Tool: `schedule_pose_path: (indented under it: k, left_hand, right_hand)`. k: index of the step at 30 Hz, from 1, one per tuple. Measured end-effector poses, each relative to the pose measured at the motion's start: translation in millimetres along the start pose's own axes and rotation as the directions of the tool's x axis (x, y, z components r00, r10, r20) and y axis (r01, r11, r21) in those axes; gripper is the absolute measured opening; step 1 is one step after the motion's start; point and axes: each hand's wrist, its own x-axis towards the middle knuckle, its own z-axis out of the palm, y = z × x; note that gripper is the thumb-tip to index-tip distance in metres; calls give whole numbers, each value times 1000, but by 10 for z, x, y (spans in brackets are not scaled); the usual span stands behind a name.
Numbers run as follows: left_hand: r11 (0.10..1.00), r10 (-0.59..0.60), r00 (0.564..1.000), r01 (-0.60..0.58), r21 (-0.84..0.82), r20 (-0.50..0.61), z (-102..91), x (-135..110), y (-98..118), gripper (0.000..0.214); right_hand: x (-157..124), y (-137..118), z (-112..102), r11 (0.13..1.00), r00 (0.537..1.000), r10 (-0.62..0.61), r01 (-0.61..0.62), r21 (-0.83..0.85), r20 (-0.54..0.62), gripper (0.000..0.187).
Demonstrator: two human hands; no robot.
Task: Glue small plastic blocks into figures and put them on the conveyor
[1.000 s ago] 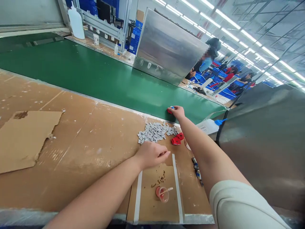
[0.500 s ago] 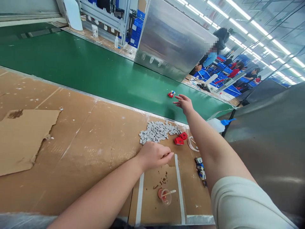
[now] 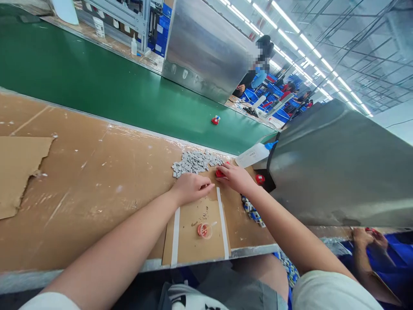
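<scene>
My left hand [image 3: 190, 187] rests on the cardboard-covered bench [image 3: 97, 172], fingers curled in a pinch just below a heap of small grey pieces [image 3: 193, 162]; what it pinches is too small to make out. My right hand [image 3: 235, 176] lies beside it with fingers closed on a small red part [image 3: 220, 173]. Another red part [image 3: 260, 178] lies to its right. A red and blue assembled piece [image 3: 215, 120] sits alone on the green conveyor belt [image 3: 112, 90].
A white glue bottle with a blue cap [image 3: 253, 155] lies by the belt edge. A small pink cup [image 3: 204, 230] stands between two white tape strips. A grey metal housing [image 3: 338, 163] rises on the right. Another person's hands [image 3: 366, 239] work at lower right.
My right hand let go of the red and blue piece on the belt, then drew back to the bench and closed on a red part. My left hand stayed put.
</scene>
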Motion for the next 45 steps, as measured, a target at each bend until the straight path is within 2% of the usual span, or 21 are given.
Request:
schedule_pose_path:
  k: [3, 5, 7, 9, 11, 13, 16, 18, 19, 20, 22, 24, 27, 31, 37, 45]
  left_hand:
    - [994, -73, 997, 73, -76, 0, -31, 7, 13, 41]
    - [976, -164, 986, 162, -144, -4, -57, 14, 22, 37]
    - [949, -220, 975, 216, -231, 8, -74, 24, 28, 62]
    - [900, -199, 979, 203, -386, 51, -71, 35, 31, 78]
    - [814, -131, 984, 176, -553, 121, -48, 50, 34, 76]
    - [721, -100, 980, 190, -667, 171, -15, 67, 33, 72]
    - [625, -169, 969, 245, -741, 178, 26, 96, 14, 66]
    - [609, -223, 962, 265, -747, 159, 39, 113, -12, 62]
    - [613, -245, 958, 270, -742, 146, 42, 119, -26, 61]
    - [621, -265, 955, 274, -734, 132, 42, 123, -40, 61]
    - [642, -293, 949, 287, -711, 118, 39, 125, -60, 61]
    - [662, -295, 948, 292, -690, 118, 33, 120, -69, 60]
    - [700, -280, 952, 292, -652, 126, 22, 109, -71, 54]
    - [765, -268, 951, 308, -566, 154, 14, 99, -68, 46]
    - [817, -233, 949, 310, -487, 213, -7, 110, -17, 42]
    - [831, -258, 938, 338, -443, 232, -38, 129, 32, 45]
  right_hand:
    - [-33, -46, 30, 996, 998, -5, 10, 94, -56, 38]
    - [-79, -113, 61, 955, 975, 12, 55, 291, -223, 38]
    - [-150, -242, 97, 863, 893, 53, 184, 470, -447, 37]
    - [-228, -417, 128, 798, 777, 41, 352, 488, -628, 34]
    - [-305, -592, 156, 781, 684, -23, 468, 414, -729, 35]
    - [-385, -716, 194, 786, 651, -7, 473, 399, -759, 47]
    - [-510, -749, 296, 713, 663, 207, 401, 575, -719, 58]
    - [-576, -681, 383, 606, 680, 320, 389, 694, -660, 45]
    - [-598, -636, 423, 563, 704, 308, 407, 719, -639, 39]
    - [-611, -590, 457, 534, 740, 244, 437, 724, -627, 40]
    - [-615, -522, 498, 484, 796, 12, 525, 700, -605, 51]
    - [-600, -506, 502, 418, 784, -186, 609, 674, -593, 56]
    - [-572, -568, 465, 317, 736, -303, 677, 664, -605, 55]
    - [-546, -684, 430, 290, 722, -447, 676, 677, -529, 55]
    - [-528, -724, 436, 261, 684, -514, 700, 665, -518, 52]
    - [-557, -683, 433, 186, 677, -493, 696, 694, -547, 52]
